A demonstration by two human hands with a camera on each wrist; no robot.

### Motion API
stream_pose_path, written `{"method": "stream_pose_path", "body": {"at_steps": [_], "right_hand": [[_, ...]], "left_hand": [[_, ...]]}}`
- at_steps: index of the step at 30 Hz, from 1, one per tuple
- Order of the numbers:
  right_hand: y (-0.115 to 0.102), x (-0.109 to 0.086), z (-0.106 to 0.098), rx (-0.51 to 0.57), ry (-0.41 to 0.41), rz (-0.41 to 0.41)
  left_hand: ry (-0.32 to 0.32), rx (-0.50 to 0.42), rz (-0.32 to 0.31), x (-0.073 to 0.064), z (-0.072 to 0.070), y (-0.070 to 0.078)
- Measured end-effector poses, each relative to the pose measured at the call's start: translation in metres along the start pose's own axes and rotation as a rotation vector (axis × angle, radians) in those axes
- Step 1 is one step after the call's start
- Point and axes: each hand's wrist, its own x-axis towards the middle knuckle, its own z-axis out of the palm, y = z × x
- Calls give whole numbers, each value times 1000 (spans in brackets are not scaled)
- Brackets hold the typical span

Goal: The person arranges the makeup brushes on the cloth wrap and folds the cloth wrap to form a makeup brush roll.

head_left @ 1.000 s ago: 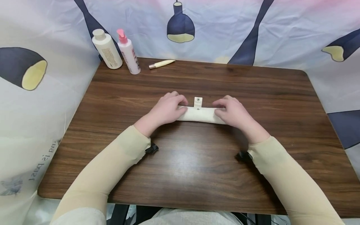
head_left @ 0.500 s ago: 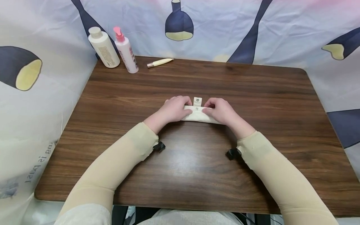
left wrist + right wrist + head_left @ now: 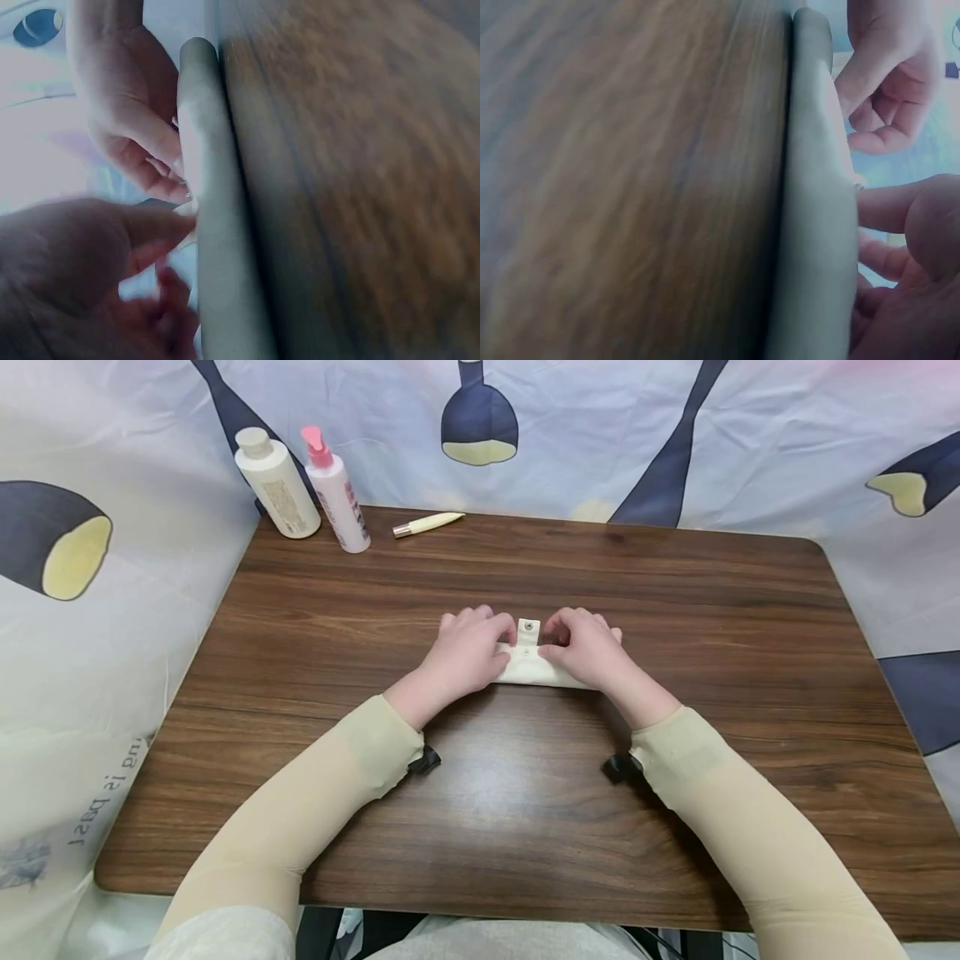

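Observation:
On the table lies a cream-white rolled-up pouch (image 3: 531, 672), long side toward me. A short tab (image 3: 528, 632) with a metal snap stands out from its far edge, and a second small stud shows on the roll just below. My left hand (image 3: 465, 652) holds the roll left of the tab, thumb on top and fingers bent behind. Mirroring it, my right hand (image 3: 588, 647) grips just right of the tab. In the left wrist view the thumb tip is at the upper side of the smooth, rounded roll (image 3: 217, 195). The roll's right part is partly hidden by my right hand.
At the back left stand a white capped bottle (image 3: 279, 489) and a pump bottle (image 3: 339, 502) with a pink top. A cream pen-like object (image 3: 427, 524) lies near the back edge of the brown wooden table (image 3: 495, 827). Printed cloth (image 3: 570, 435) hangs behind.
Both hands have slid inward along the roll and are now close on either side of the tab. The pouch stays in about the same place.

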Motion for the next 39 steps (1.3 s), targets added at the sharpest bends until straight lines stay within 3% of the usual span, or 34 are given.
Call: {"method": "stream_pose_path", "body": {"at_steps": [4,8,14,20,34,39], "right_hand": [[-7,3,1,-30,-10,-48],[-3,7,6,44,12,-79],[4,6,8,165,56,-111],[-4,6,6,174,56,-101],[-8,10,3,241,-63,-1],[-9,10,4,226,-67,-13]], "left_hand": [[-45,-114,81,0,4,-2],[-76,-175,96,1,8,-7],[-92,-211,59,0,7,-10],[-83,-246,31,-1,5,-10],[-84,-261,36,0,6,-10],[-89,-265,34,0,6,-10]]}}
